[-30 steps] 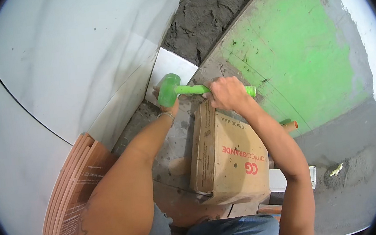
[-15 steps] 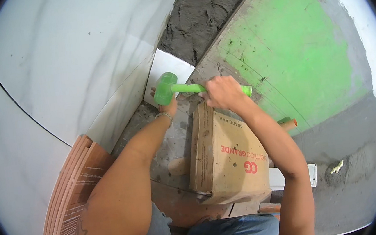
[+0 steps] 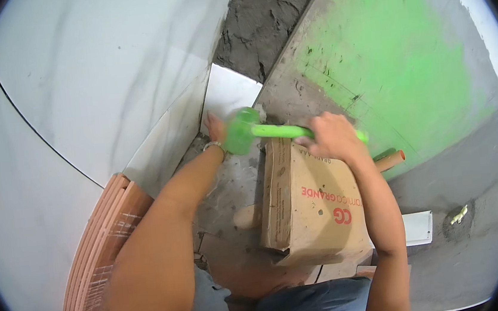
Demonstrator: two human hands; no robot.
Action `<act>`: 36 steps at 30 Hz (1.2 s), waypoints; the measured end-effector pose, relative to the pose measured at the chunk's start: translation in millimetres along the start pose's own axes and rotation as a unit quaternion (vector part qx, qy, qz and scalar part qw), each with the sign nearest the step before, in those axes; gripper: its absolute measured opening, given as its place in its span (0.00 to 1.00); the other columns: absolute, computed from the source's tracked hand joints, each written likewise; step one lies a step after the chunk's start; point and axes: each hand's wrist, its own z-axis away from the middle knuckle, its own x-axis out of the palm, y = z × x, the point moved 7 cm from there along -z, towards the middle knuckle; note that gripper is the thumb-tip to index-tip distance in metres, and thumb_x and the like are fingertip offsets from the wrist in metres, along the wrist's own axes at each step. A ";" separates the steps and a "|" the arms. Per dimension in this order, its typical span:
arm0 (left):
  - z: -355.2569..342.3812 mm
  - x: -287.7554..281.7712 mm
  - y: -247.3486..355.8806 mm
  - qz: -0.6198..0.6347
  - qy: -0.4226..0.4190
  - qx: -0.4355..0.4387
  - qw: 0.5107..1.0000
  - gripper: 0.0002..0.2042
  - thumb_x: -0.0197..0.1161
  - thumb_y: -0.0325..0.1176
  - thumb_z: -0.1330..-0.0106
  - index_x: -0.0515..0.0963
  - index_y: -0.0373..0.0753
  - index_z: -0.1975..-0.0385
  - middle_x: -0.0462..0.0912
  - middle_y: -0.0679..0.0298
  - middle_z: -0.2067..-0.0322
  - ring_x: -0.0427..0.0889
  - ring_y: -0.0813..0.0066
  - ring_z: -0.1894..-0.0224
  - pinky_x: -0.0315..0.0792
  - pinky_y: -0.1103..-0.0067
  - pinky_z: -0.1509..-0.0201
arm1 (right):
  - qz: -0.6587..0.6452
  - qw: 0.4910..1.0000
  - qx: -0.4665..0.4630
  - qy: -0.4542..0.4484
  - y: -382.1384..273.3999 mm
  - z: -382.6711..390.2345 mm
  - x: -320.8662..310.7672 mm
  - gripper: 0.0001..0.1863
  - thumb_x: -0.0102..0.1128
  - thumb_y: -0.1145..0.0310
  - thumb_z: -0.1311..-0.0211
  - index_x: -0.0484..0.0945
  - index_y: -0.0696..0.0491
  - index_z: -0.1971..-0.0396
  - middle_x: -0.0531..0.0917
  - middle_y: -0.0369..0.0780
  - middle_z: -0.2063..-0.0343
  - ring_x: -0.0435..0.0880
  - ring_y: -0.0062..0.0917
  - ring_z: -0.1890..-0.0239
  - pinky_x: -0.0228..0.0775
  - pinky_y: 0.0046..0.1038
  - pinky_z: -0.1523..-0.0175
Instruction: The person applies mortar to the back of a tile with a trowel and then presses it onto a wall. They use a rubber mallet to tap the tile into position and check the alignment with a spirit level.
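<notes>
My right hand [image 3: 337,136] is closed round the handle of a green rubber mallet [image 3: 282,130], whose head is smeared by motion. Beneath and beyond the mallet lies a white tile [image 3: 231,91], set at the foot of the marbled wall, against a bed of wet grey mortar [image 3: 272,18]. At the tile's near left part is my left hand [image 3: 215,127], its fingers stretched out and blurred. The mallet head hides part of this hand, and a bracelet circles its wrist.
A cardboard box [image 3: 320,208] stands between my arms. Stacked tiles [image 3: 105,253] lean on the marbled wall [image 3: 102,67] at left. On the right are a green-coated surface [image 3: 390,64], an orange pipe stub [image 3: 390,160] and a white tile piece [image 3: 418,228].
My right hand has drawn the mallet to the right and toward me, away from over the tile. The left hand stays near the tile. The whole view has shifted slightly.
</notes>
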 end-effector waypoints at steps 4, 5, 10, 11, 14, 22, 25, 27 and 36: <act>4.2 -39.0 117.3 0.068 0.011 0.116 0.991 0.30 0.77 0.41 0.43 0.72 0.31 0.47 0.74 0.48 0.50 0.74 0.51 0.45 0.69 0.64 0.38 | 0.017 0.994 0.104 -0.001 52.1 77.1 10.0 0.19 0.71 0.53 0.45 0.85 0.57 0.68 0.86 0.52 0.71 0.86 0.48 0.62 0.78 0.47 0.55; -1.7 -47.5 151.0 0.100 -0.055 0.118 0.986 0.31 0.76 0.40 0.43 0.70 0.31 0.44 0.74 0.48 0.50 0.74 0.49 0.42 0.70 0.65 0.36 | 0.026 0.992 0.124 0.004 59.5 89.7 9.9 0.19 0.73 0.54 0.47 0.85 0.57 0.70 0.86 0.53 0.70 0.86 0.49 0.62 0.78 0.47 0.55; -21.6 -86.1 209.1 0.036 -0.003 0.310 0.950 0.23 0.79 0.36 0.48 0.79 0.38 0.54 0.75 0.58 0.61 0.77 0.63 0.60 0.74 0.72 0.55 | 0.021 0.992 0.122 -0.003 68.4 99.8 22.0 0.17 0.73 0.57 0.49 0.86 0.57 0.69 0.86 0.53 0.69 0.86 0.49 0.62 0.79 0.46 0.54; -23.5 -86.8 213.5 0.030 -0.008 0.314 0.949 0.23 0.79 0.36 0.48 0.79 0.38 0.54 0.75 0.58 0.61 0.77 0.63 0.60 0.74 0.72 0.55 | 0.004 0.992 0.125 0.003 72.7 105.6 23.3 0.17 0.73 0.58 0.49 0.86 0.57 0.69 0.86 0.53 0.69 0.86 0.49 0.62 0.79 0.46 0.54; -27.9 -77.3 230.3 0.004 -0.079 0.282 0.956 0.09 0.75 0.38 0.45 0.87 0.44 0.68 0.78 0.61 0.66 0.82 0.62 0.65 0.76 0.69 0.60 | -0.013 0.990 0.139 0.005 84.8 120.6 23.3 0.17 0.73 0.58 0.48 0.86 0.58 0.69 0.86 0.53 0.68 0.86 0.49 0.62 0.79 0.46 0.54; -61.3 -104.0 223.1 0.075 0.011 0.140 0.987 0.13 0.68 0.39 0.36 0.84 0.33 0.72 0.81 0.55 0.71 0.81 0.59 0.67 0.75 0.68 0.58 | 0.006 0.989 0.149 0.012 86.4 124.1 23.0 0.18 0.73 0.57 0.45 0.87 0.56 0.63 0.85 0.52 0.66 0.85 0.49 0.59 0.78 0.46 0.54; -46.7 -105.8 223.6 -0.022 0.097 0.333 0.938 0.09 0.67 0.36 0.35 0.83 0.35 0.65 0.80 0.55 0.64 0.79 0.63 0.62 0.74 0.70 0.54 | 0.012 0.991 0.116 0.073 78.2 120.2 22.4 0.17 0.73 0.58 0.47 0.86 0.58 0.67 0.86 0.51 0.68 0.87 0.49 0.63 0.80 0.46 0.55; -36.2 -100.5 209.8 0.028 0.041 0.346 0.937 0.11 0.67 0.33 0.35 0.82 0.38 0.55 0.76 0.54 0.58 0.76 0.61 0.58 0.73 0.69 0.49 | 0.018 0.993 0.110 0.042 68.6 111.6 28.6 0.16 0.73 0.59 0.46 0.85 0.58 0.67 0.86 0.51 0.68 0.87 0.48 0.64 0.80 0.45 0.55; -39.0 -96.2 197.9 -0.111 -0.049 0.382 0.916 0.27 0.75 0.46 0.43 0.79 0.49 0.44 0.70 0.53 0.53 0.76 0.53 0.52 0.75 0.64 0.47 | 0.015 0.994 0.077 -0.080 32.4 76.0 73.9 0.19 0.73 0.60 0.46 0.86 0.52 0.55 0.86 0.51 0.63 0.85 0.47 0.59 0.77 0.46 0.51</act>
